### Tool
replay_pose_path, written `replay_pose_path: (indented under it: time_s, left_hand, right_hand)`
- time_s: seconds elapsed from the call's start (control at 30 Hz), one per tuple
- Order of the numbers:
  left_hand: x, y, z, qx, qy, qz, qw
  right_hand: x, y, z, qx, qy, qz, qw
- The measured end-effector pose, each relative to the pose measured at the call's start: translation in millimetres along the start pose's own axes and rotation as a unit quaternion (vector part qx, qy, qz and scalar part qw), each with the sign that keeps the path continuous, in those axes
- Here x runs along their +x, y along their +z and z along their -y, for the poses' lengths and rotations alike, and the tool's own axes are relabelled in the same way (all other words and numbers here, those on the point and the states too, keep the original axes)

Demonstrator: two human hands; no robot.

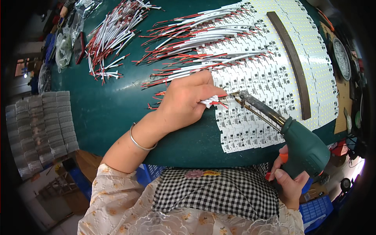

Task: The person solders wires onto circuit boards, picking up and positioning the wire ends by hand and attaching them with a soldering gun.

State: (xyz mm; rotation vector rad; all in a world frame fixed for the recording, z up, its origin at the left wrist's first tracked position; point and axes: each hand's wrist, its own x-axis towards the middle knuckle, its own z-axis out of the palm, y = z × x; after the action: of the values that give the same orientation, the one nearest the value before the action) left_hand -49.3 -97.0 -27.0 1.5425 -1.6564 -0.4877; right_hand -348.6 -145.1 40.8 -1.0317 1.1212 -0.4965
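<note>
In my left hand (184,100) is a small bundle of white-sleeved wires (210,101), its red and black ends poking out past my fingertips. My right hand (288,182) grips a green soldering gun (305,147) by its handle, a finger at the orange trigger. The gun's metal tip meets the sheet of white LED circuit boards (246,129) right beside my left fingertips. Rows of wires (219,58) lie across the boards beyond my left hand, their ends over the board pads. Whether the tip touches a wire end is too small to tell.
A dark flat bar (291,64) lies across the boards. Far left on the green table (113,121) is a heap of loose wires (115,37). Stacked clear trays (41,131) stand at the left; a round dish (341,58) sits at the right. Blue baskets (316,211) are below the table.
</note>
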Motion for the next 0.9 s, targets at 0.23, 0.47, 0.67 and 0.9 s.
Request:
replay_pose_path:
  time_s: [0.23,0.47,0.67,0.9]
  left_hand:
    - [-2.6,1.9,0.2,0.032,0.037,-0.010,0.999]
    - [-3.8,4.0,1.7,0.069,0.072,-0.028,0.995]
    - [-4.0,4.3,0.4,0.098,0.090,-0.032,0.991]
    - [-3.8,3.7,-0.4,0.113,0.098,-0.034,0.988]
  right_hand:
    - [2.9,-1.9,-4.4,-0.037,0.016,0.046,0.998]
    - [-2.6,-12.6,-13.6,-0.164,-0.056,0.094,0.980]
    - [-4.0,-16.4,-10.9,-0.267,-0.120,0.164,0.942]
    - [-10.4,-9.3,-7.1,-0.200,-0.045,0.096,0.974]
